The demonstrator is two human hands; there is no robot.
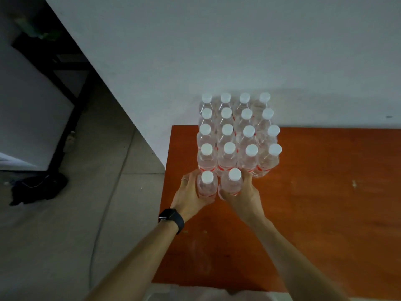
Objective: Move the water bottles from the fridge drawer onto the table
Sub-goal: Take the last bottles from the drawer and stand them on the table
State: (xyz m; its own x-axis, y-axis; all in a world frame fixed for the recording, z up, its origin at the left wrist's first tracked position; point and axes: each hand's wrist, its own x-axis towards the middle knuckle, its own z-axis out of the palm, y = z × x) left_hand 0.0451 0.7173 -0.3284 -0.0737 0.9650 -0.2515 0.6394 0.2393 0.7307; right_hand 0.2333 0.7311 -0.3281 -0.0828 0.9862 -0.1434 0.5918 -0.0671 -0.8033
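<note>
left hand [187,197] fingers [186,181] grasp left bottle [207,186] | right hand [244,199] fingers [248,173] grasp right bottle [233,184] | both just below bottle block [227,148], mid-frame

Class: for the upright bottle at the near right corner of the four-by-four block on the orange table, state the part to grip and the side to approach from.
Probably grip the corner bottle round its body below the cap, coming from the right: it stands upright, that flank is bare, and neighbouring bottles crowd its left and far sides.
</note>
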